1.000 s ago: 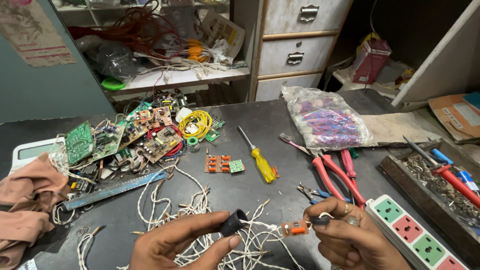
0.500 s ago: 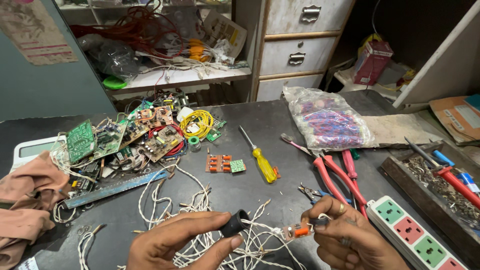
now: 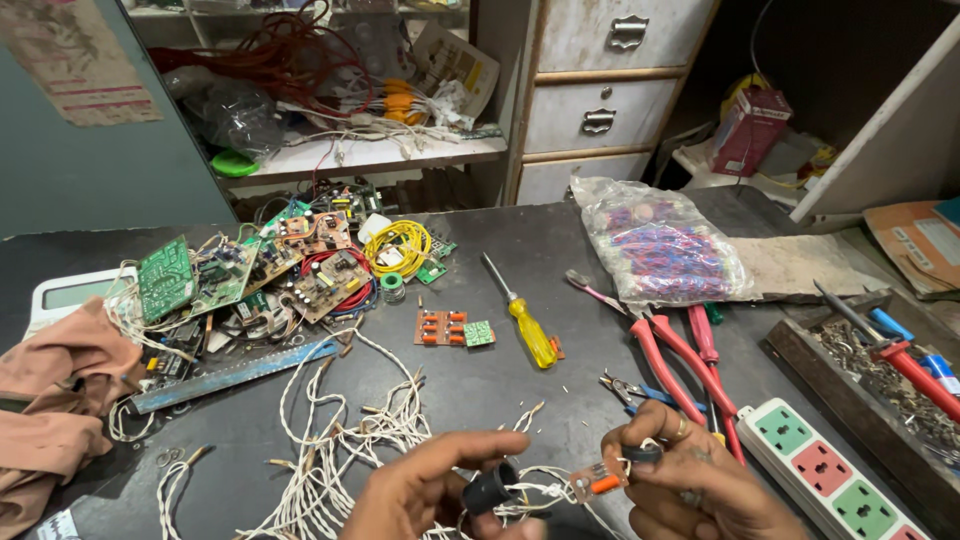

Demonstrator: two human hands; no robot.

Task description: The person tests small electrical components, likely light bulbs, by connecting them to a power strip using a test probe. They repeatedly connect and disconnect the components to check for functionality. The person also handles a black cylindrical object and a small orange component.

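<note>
Two hands in view, both at the lower edge of the frame above the dark worktop [image 3: 560, 260]. The left hand [image 3: 430, 490] holds one small black cylindrical part [image 3: 490, 490], hollow at its open end, with the fingers closed around it. The right hand [image 3: 690, 480] pinches one small board with orange components [image 3: 597, 483] between thumb and fingers; one ring shows on that hand. Thin white twisted wires [image 3: 340, 440] run between the two parts and spread in a loose tangle across the worktop; the strands overlap too much to count.

Other items counted: one yellow-handled screwdriver [image 3: 520, 320], two red-handled pliers [image 3: 680, 360], one smaller pair of blue-handled cutters [image 3: 630, 388], one power strip [image 3: 840, 480] with three coloured sockets showing, one plastic bag of red and blue parts [image 3: 665, 245], one blue ruler [image 3: 235, 372], one coil of yellow wire [image 3: 400, 245], one small orange board [image 3: 450, 328], one pink cloth [image 3: 55, 400], one tray of metal scraps [image 3: 880, 400], three drawers [image 3: 600, 110].

A heap of circuit boards [image 3: 250, 275] lies at left; the boards overlap and the number cannot be fixed. Both wrists, the power strip's far end and the cloth are cut off by the frame. How the wires join the black part is hidden by the left fingers.
</note>
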